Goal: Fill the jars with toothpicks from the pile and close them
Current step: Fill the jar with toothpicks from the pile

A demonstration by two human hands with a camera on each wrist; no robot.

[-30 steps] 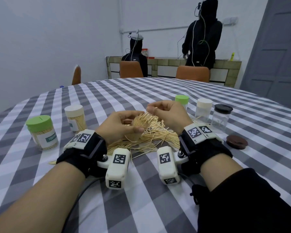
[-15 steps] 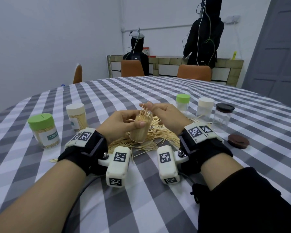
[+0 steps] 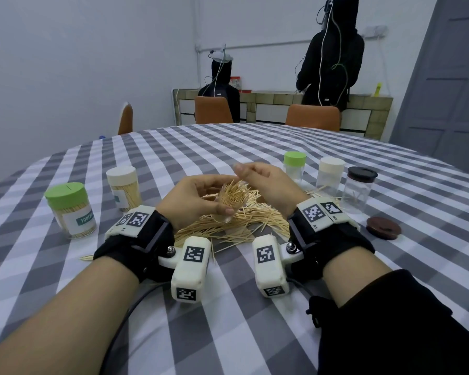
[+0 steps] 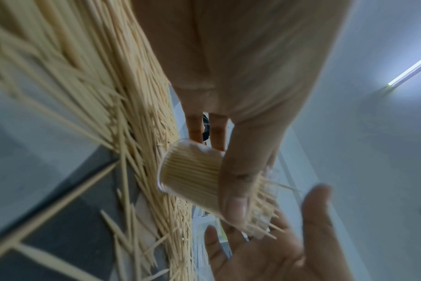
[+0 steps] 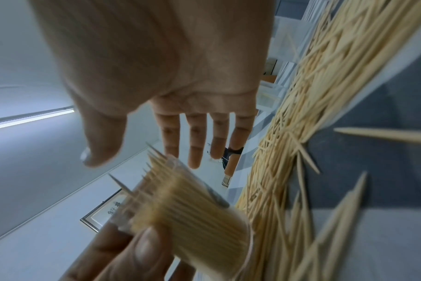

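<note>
Toothpicks (image 3: 244, 226) are lying in a loose pile at the centre of the frame, on the checked cloth (image 3: 228, 307), just beyond the two wrists. Above the pile, the left hand (image 3: 198, 196) is gripping an open jar (image 3: 229, 205), fingers and thumb curling round its clear wall; the jar is tilting toward the right and is packed with sticks whose tips are fanning out past the rim. The right hand (image 3: 266, 182) is hovering just beside the mouth, fingers straight and spread, holding nothing; the right wrist view is showing the palm facing the tips.

To the lower right, a brown lid (image 3: 383, 228) is lying flat on the cloth, probably this jar's own. Further back on the right, three capped jars are standing in a row: green-capped (image 3: 295, 169), cream-capped (image 3: 331, 175) and dark-capped (image 3: 359, 192), all looking nearly empty. At the left, two filled jars, green-capped (image 3: 71, 209) and cream-capped (image 3: 123, 189), are standing closed.

Trouble is likely coming from the tilt: sticks standing proud of the rim could slide out and drop back onto the pile, or block the lid from seating. Sharp tips could also prick the palm if it is pressing them down hard.
</note>
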